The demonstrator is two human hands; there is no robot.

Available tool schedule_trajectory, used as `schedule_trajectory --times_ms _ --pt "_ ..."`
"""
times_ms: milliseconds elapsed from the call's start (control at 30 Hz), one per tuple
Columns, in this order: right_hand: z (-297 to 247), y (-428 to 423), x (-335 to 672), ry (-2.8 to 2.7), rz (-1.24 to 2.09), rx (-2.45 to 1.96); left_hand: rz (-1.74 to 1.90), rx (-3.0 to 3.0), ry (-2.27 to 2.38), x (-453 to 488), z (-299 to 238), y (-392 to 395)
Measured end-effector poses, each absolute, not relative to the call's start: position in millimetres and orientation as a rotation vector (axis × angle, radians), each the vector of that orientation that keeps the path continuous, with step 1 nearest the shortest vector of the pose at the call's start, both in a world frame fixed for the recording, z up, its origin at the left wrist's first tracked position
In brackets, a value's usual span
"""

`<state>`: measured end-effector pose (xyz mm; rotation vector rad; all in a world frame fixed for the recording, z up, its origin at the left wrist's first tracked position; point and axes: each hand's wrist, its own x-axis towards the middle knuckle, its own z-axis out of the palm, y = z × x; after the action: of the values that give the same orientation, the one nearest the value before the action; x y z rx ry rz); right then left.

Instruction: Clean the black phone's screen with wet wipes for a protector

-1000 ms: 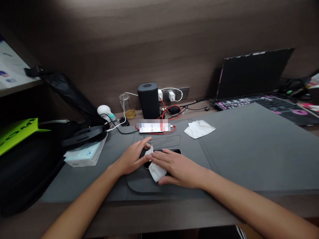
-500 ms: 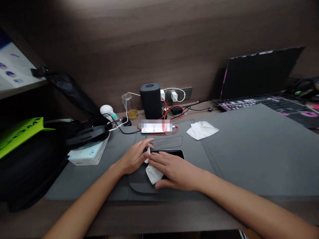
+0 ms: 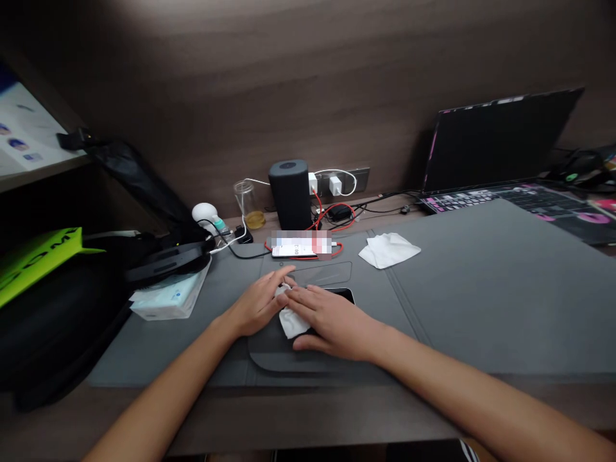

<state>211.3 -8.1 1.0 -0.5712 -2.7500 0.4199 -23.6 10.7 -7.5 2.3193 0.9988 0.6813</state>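
A black smartphone (image 3: 344,293) with a light rim lies on the grey desk mat, mostly covered by my hands. Its left end is gripped by my left hand (image 3: 260,300), thumb near side and fingers far side. My right hand (image 3: 337,324) lies over the phone, its fingers pressing a crumpled white tissue (image 3: 292,324) against the screen. The fingertips of both hands meet near the tissue. Just beyond the phone, a clear thin sheet (image 3: 325,274) shaped like a screen protector lies flat.
A second white tissue (image 3: 389,250) lies right of the hands. Behind stand a phone (image 3: 293,247) with a red cable, a black speaker (image 3: 290,196) and a glass jar (image 3: 250,208). A tissue pack (image 3: 171,295) and black bag are left; a laptop (image 3: 503,144) is right.
My right hand has slid slightly away from me and to the left over the phone, carrying the tissue with it. My left hand stays in place.
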Motion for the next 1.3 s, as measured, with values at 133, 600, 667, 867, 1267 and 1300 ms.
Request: schedule_trajectory --times_ms 133,600,667,867,1267,1300 --pt "1.8 -9.4 211.4 -2.784 0.443 -0.427 0.69 2.315 0.998 -23.2 -6.9 10.2" --pt "4.5 -11.4 212.0 -2.791 0.444 -0.398 0.691 2.345 1.003 -21.8 -5.8 9.8" --pt "5.2 -11.5 212.5 -2.787 0.47 -0.395 0.693 2.341 1.005 -22.0 -5.7 9.7" --pt "4.8 -10.7 213.7 -2.792 0.434 -0.462 0.685 2.348 1.004 -22.5 -6.7 10.0" --pt "4.6 -8.6 217.4 -2.75 0.379 -0.558 0.685 2.35 1.011 -22.3 -7.5 10.5" --pt "5.1 -8.4 217.8 -2.741 0.361 -0.577 0.685 2.351 1.011 -22.4 -7.5 10.5"
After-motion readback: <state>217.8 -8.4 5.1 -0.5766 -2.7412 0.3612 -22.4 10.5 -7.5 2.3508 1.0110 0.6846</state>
